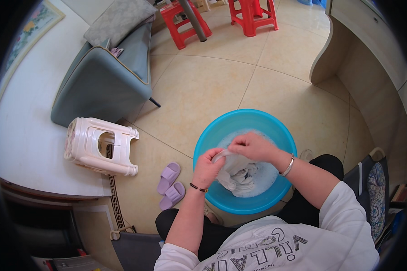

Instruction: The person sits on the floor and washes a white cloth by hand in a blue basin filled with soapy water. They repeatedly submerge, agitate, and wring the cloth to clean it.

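Observation:
A round blue plastic basin point(203, 142) stands on the floor just in front of me, holding sudsy water point(266, 176). A wet white cloth garment point(242, 178) lies bunched in the suds, its upper part raised between my hands. My left hand point(210, 166), with a dark bead bracelet at the wrist, pinches an edge of the garment over the basin's left side. My right hand point(252, 146), with a silver bangle at the wrist, grips the same edge near the basin's middle. Both hands are above the water, close together.
Lilac slippers point(171, 186) lie left of the basin. Beyond them a pale plastic stool point(101, 145) rests on its side, near a grey-blue sofa point(101, 84). Red plastic stools point(252, 17) stand at the far end. A wooden desk or cabinet point(363, 61) is on the right.

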`<state>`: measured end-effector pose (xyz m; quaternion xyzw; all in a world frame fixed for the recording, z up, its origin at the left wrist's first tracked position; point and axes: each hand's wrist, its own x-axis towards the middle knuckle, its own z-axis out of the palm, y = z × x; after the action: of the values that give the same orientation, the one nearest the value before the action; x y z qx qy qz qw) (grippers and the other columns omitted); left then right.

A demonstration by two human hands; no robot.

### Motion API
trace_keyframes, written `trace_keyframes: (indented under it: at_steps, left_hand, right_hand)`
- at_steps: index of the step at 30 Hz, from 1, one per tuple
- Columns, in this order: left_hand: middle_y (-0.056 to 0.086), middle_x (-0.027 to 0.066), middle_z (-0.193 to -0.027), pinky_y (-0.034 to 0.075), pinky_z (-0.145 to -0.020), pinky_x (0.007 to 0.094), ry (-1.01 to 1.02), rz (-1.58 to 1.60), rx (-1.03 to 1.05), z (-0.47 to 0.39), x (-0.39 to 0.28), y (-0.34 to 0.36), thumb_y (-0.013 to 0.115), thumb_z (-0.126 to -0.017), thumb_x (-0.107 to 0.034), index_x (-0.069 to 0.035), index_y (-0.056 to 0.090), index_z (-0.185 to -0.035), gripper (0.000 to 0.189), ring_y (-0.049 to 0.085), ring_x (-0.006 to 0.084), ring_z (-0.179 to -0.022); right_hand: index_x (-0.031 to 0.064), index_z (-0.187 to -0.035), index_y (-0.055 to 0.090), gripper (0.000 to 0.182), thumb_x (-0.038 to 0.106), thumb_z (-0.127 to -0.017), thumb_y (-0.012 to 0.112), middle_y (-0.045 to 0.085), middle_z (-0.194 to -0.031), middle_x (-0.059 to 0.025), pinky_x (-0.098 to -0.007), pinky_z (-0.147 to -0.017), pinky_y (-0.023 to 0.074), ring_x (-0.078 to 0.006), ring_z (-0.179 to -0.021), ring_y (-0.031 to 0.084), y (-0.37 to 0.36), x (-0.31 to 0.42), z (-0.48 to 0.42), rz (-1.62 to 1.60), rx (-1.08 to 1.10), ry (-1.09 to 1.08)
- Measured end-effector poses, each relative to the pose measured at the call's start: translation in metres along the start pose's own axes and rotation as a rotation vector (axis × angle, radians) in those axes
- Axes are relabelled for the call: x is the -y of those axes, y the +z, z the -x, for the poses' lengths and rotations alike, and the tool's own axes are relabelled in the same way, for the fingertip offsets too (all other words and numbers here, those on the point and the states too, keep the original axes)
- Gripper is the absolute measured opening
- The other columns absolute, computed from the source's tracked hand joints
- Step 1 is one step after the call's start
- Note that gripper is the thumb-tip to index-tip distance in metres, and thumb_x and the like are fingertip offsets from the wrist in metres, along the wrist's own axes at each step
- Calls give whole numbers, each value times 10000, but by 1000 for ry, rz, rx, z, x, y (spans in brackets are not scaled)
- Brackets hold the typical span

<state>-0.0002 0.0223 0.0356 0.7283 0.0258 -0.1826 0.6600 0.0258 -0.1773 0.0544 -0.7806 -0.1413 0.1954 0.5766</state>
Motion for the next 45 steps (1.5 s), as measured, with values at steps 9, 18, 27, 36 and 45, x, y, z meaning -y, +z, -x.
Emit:
trace_keyframes:
  at_steps: [9,18,27,36,45]
  left_hand:
    - [572,120,-943,475,-707,326,413,-653,-257,-8,17,0,580,-741,5,-56,642,-930,208,578,262,-829]
    - [626,115,-814,482,-635,370,277,-798,-430,-7,3,-39,515,-799,-54,-67,620,-981,211,596,273,-679]
    - [585,20,-803,449,-621,242,145,68,-493,-4,-2,-60,448,-862,-91,-29,602,-988,209,537,98,-710]
    - [590,122,-1068,487,-808,383,-243,633,-195,-8,5,-52,415,-818,-125,29,530,-1063,312,571,235,-975]
    - [314,180,-1395,329,-989,512,335,-759,-225,-32,76,-7,637,-799,-294,-74,310,-1359,685,338,340,-1278]
  right_hand:
    - [63,-882,628,145,102,-756,567,605,-852,-123,-398,-702,474,-321,-791,585,-5,-21,-7,436,-403,-245]
    - [84,-878,630,151,51,-738,583,564,-869,-111,-392,-723,488,-295,-834,582,-48,-10,-5,575,-707,-133]
    - [62,-864,613,118,61,-779,530,573,-901,-131,-412,-735,489,-311,-842,591,-57,-44,-12,935,-608,138]
    - [-21,-849,607,201,102,-796,457,624,-719,-201,-368,-552,500,-281,-552,611,-69,-41,-19,52,-242,350]
    - [159,-1336,403,610,365,-802,615,309,-1397,-198,-564,-983,325,-368,-1287,314,-6,-72,-14,601,-101,254]
